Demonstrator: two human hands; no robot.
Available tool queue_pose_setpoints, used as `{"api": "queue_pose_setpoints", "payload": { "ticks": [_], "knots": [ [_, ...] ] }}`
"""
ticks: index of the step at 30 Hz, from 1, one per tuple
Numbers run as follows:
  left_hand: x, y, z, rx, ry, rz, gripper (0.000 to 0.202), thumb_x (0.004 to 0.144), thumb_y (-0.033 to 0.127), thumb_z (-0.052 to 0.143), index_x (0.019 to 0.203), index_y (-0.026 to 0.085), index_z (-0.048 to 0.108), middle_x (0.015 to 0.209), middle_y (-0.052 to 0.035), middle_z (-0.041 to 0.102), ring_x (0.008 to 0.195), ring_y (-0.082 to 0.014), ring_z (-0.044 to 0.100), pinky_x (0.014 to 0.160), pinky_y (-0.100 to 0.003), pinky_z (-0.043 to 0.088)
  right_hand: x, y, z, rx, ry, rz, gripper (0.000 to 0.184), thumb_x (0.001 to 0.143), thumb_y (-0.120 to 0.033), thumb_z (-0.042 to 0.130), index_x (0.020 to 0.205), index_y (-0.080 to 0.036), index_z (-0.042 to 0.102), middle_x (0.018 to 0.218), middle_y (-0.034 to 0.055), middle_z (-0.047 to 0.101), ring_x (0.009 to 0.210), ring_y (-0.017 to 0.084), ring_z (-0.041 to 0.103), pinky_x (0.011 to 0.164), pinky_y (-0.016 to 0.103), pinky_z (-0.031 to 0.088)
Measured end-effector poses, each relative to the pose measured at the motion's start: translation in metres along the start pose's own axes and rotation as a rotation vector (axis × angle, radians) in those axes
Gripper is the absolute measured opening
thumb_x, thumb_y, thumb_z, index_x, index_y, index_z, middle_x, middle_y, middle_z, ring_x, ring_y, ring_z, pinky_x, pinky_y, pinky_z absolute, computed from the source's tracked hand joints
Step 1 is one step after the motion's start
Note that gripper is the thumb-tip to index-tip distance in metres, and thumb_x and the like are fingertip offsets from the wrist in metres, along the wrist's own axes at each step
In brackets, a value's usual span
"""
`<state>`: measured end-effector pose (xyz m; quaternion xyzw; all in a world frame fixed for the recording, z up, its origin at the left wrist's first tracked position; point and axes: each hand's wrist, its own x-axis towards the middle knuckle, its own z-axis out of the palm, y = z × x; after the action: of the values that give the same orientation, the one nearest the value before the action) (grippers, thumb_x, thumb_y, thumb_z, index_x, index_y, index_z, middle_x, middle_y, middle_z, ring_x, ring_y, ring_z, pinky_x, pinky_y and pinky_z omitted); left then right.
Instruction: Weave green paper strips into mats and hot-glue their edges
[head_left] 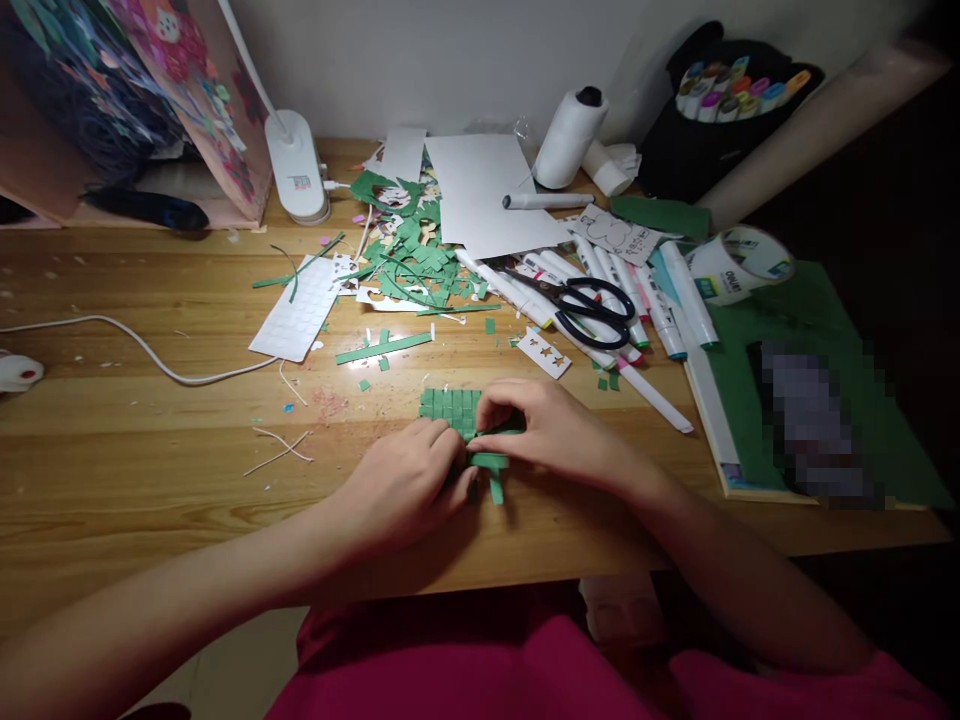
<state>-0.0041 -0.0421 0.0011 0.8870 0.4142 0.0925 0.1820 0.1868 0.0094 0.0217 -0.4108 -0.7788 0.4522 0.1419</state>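
A small mat woven from green paper strips [448, 405] lies on the wooden desk [150, 470] near its front edge. My left hand [409, 480] rests on the mat's lower left part with fingers curled and pressed onto the strips. My right hand [544, 430] covers the mat's right side, fingertips pinched on a loose green strip [491, 462] that sticks out at the bottom. Another strip end [496, 490] points down toward the desk edge. The middle of the weave is hidden under my fingers.
Black-handled scissors [581, 305] lie on several markers [637, 300] behind my hands. Green paper scraps [409, 250], white sheets [480, 190], a lamp base [296, 165], a tape roll [739, 262], a thread spool [570, 135] and a green board [825, 400] crowd the back and right. A white cable [135, 345] crosses the left.
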Motion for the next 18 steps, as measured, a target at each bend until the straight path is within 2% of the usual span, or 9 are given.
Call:
{"api": "queue_pose_setpoints", "payload": {
  "ticks": [3, 6, 11, 15, 18],
  "knots": [
    [-0.0007, 0.0009, -0.0019, -0.015, -0.030, 0.000, 0.028, 0.092, 0.036, 0.037, 0.083, 0.014, 0.052, 0.077, -0.0060, 0.056, 0.068, -0.0178, 0.051, 0.060, -0.031, 0.044, 0.0004, 0.0003, 0.0006, -0.019, 0.017, 0.038, 0.017, 0.076, -0.025, 0.069, 0.067, -0.016, 0.058, 0.064, -0.0028, 0.057, 0.060, 0.010, 0.052, 0.056, 0.021, 0.038],
    [-0.0002, 0.0014, -0.0033, -0.037, -0.039, 0.001, 0.026, 0.092, 0.033, 0.037, 0.084, 0.014, 0.052, 0.078, -0.0062, 0.056, 0.069, -0.0180, 0.051, 0.061, -0.031, 0.044, 0.0005, -0.0003, 0.0008, -0.067, 0.024, 0.051, 0.021, 0.077, -0.027, 0.068, 0.063, -0.015, 0.060, 0.062, -0.0023, 0.057, 0.058, 0.010, 0.051, 0.055, 0.022, 0.035],
    [0.0012, 0.0006, 0.0004, -0.004, 0.027, -0.002, 0.026, 0.094, 0.027, 0.034, 0.079, 0.015, 0.051, 0.071, -0.0040, 0.054, 0.064, -0.0162, 0.049, 0.058, -0.029, 0.042, -0.0002, 0.0003, -0.0004, -0.024, 0.016, 0.085, 0.022, 0.079, -0.030, 0.065, 0.064, -0.015, 0.065, 0.063, -0.0003, 0.060, 0.060, 0.011, 0.054, 0.057, 0.024, 0.037],
    [0.0011, -0.0004, 0.0042, 0.030, 0.066, 0.004, 0.028, 0.095, 0.029, 0.034, 0.076, 0.015, 0.049, 0.068, -0.0026, 0.053, 0.061, -0.0154, 0.048, 0.055, -0.027, 0.039, -0.0017, 0.0033, -0.0031, 0.121, -0.044, 0.143, 0.020, 0.075, -0.035, 0.068, 0.071, -0.016, 0.063, 0.064, -0.0014, 0.062, 0.059, 0.011, 0.054, 0.054, 0.022, 0.038],
    [0.0008, -0.0004, 0.0045, 0.003, 0.059, -0.027, 0.025, 0.094, 0.030, 0.036, 0.078, 0.016, 0.049, 0.069, -0.0026, 0.054, 0.061, -0.0155, 0.049, 0.054, -0.027, 0.039, -0.0025, 0.0043, -0.0058, 0.114, -0.110, 0.126, 0.022, 0.079, -0.038, 0.064, 0.072, -0.017, 0.065, 0.066, -0.0006, 0.063, 0.062, 0.012, 0.055, 0.056, 0.023, 0.040]
  ]
}}
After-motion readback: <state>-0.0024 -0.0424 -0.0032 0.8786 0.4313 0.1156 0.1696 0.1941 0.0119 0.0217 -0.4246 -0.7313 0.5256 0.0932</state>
